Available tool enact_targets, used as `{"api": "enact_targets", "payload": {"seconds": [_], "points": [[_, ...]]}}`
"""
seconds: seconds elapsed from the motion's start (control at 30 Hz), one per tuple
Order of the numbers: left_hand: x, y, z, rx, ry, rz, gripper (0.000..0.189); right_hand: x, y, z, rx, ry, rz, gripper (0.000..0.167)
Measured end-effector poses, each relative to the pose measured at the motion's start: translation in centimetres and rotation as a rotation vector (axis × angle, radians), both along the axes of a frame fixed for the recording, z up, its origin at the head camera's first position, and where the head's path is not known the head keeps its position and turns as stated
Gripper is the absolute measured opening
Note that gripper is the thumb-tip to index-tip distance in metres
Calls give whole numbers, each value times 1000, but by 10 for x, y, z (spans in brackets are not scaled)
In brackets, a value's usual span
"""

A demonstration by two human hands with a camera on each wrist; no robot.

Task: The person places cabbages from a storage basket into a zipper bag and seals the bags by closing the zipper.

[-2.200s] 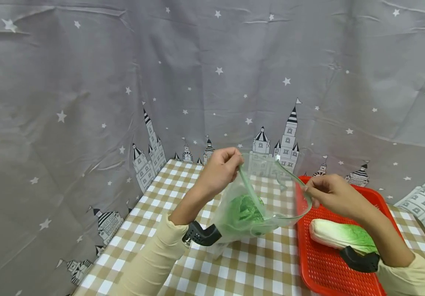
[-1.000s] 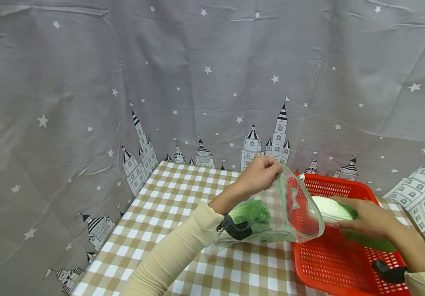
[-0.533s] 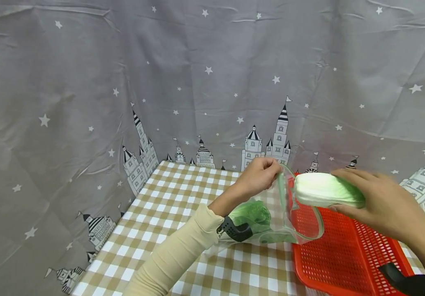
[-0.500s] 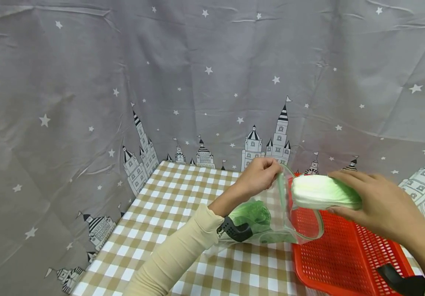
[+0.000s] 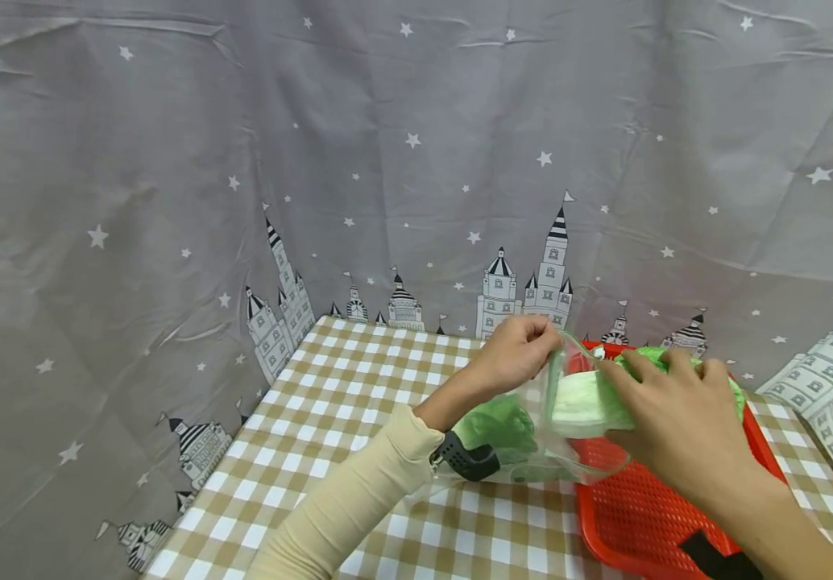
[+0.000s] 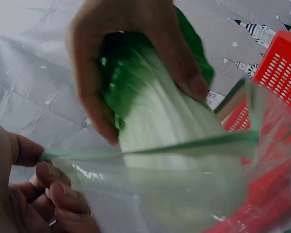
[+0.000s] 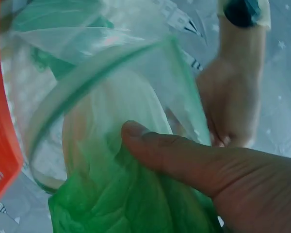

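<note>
My left hand (image 5: 518,354) pinches the rim of a clear zip bag (image 6: 109,187) with a green band along its mouth. A leafy green vegetable (image 5: 498,428) lies inside the bag. My right hand (image 5: 685,419) grips a napa cabbage (image 5: 579,403) around its leafy part, thumb on top in the right wrist view. The cabbage's white base end points left and is inside the bag's mouth, showing through the film in the left wrist view. Its green leaves (image 7: 102,199) stay outside, partly covered by my right hand.
A red plastic basket (image 5: 641,507) with a perforated bottom stands at the right, below the right forearm and the bag's mouth. A brown-and-white checked cloth (image 5: 358,403) covers the table. Behind hangs a grey curtain (image 5: 387,145) with stars and castles.
My right hand let go of the bag's rim, picked the napa cabbage up out of the red basket and moved it left into the bag's mouth. My left hand kept its pinch, shifting right.
</note>
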State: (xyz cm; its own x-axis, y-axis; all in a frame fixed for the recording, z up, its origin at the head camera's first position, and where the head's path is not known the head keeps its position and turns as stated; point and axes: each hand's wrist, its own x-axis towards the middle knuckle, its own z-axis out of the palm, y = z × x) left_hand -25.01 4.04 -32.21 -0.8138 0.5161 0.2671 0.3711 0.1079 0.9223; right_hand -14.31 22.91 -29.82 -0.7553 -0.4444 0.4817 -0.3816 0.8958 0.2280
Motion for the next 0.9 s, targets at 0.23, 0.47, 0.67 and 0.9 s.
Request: {"api": "enact_targets", "payload": {"seconds": [0.23, 0.47, 0.67, 0.9], "points": [[6, 0, 2, 20, -36, -75, 27, -1, -15, -13, -10, -80, -52, 82], [9, -1, 2, 62, -76, -88, 26, 3, -30, -22, -228, -246, -17, 77], [12, -2, 4, 83, -96, -121, 25, 4, -38, -22, -319, -297, -52, 70], [12, -6, 4, 111, -128, -130, 27, 6, -29, -22, -326, -317, 188, 61]]}}
